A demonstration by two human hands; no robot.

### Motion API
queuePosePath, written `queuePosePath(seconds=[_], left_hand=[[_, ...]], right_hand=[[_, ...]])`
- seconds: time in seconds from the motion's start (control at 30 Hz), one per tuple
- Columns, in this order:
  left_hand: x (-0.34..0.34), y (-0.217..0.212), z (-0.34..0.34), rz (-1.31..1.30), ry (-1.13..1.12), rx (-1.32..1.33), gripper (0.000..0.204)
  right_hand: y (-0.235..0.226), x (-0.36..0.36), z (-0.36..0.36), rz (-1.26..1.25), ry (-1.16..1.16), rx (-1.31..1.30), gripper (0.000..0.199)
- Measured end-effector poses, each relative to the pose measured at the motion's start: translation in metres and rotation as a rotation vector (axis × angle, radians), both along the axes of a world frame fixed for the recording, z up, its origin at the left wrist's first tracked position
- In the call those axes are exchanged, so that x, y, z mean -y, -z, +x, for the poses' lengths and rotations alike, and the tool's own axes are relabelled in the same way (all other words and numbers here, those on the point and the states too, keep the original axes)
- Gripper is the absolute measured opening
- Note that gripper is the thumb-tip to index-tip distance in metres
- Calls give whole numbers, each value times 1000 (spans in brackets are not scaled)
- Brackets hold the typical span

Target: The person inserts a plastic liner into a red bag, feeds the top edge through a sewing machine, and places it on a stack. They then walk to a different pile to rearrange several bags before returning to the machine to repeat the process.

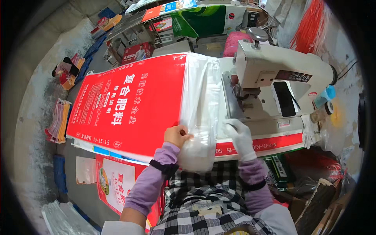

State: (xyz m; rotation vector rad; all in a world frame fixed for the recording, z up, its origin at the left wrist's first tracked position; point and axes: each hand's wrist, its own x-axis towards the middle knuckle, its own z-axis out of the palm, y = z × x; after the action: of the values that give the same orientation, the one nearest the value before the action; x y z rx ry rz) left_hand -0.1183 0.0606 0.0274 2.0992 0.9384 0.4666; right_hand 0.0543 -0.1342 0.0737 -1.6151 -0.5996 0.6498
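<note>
Left hand (177, 135) pinching liner (200, 113) at sack (129, 100) mouth; gloved right hand (239, 133) flat-fingered, at 3 o'clock, below sewing machine (282, 68).

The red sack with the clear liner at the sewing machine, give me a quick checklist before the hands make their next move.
1. Left hand pinching the clear liner at the sack mouth: ok.
2. Right hand, in a white glove, on the liner's near edge: ok.
3. Red sack lying flat on the table: ok.
4. Liner smooth: not ok, it is wrinkled and hangs over the table edge.
5. Sack mouth under the sewing machine needle: not ok, it lies left of the head.
6. Thread loaded: cannot tell.
</note>
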Motion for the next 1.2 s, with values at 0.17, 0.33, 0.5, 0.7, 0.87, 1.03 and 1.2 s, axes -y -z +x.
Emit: queuePosePath(seconds=[0.17, 0.33, 0.5, 0.7, 0.87, 1.03, 1.2], left_hand=[[-3, -5, -14, -76, -3, 34, 18], [7, -21, -26, -11, 122, 186, 9], [7, -39, -43, 57, 80, 177, 15], [13, -55, -53, 25, -345, 648, 15], [22, -57, -72, -83, -54, 569, 12], [-2, -37, -68, -470, -260, 695, 20], [-38, -43, -107, 493, 211, -683, 20]], right_hand=[[4, -43, -23, 94, -54, -33, 24], [71, -76, -50, -19, -313, 568, 42], [18, -84, -78, -56, -360, 511, 30], [37, -57, -93, 15, -39, 657, 20], [-7, -55, -93, 211, -106, 675, 54], [-21, -118, -139, 288, -315, 24, 31], [20, -121, -135, 243, -480, 281, 23]])
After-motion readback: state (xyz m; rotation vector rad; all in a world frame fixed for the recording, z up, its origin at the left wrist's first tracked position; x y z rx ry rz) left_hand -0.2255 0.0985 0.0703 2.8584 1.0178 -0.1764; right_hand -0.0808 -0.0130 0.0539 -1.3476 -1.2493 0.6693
